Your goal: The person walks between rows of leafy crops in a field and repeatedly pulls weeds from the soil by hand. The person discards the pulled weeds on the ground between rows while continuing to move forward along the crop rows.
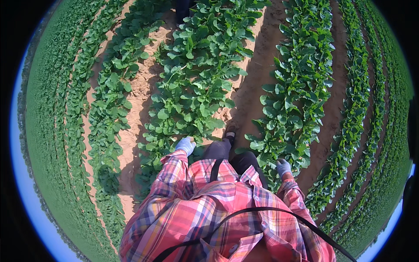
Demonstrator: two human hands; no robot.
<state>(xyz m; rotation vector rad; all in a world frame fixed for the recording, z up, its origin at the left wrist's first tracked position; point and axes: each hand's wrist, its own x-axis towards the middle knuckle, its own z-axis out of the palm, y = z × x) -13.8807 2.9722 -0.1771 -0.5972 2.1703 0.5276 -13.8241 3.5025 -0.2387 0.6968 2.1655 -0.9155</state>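
Note:
Two gloved hands show low in the head view, each at the end of a plaid sleeve. My left hand (pixel 186 145), in a pale blue-grey glove, hangs at the near edge of the middle row of leafy green plants (pixel 196 104); whether its fingers hold anything is too small to tell. On the other side, my right hand (pixel 283 167), in a similar glove, is beside the leaves of the right-hand row (pixel 294 114). Its fingers look curled, and their grip is unclear. Between the hands are my dark trouser legs and one shoe (pixel 230 135).
Furrows of bare brown soil (pixel 258 72) run between the crop rows. Another person's dark-clothed leg (pixel 182 11) stands at the top, by the middle row. A black strap (pixel 278 209) crosses my shirt. More rows fill both sides.

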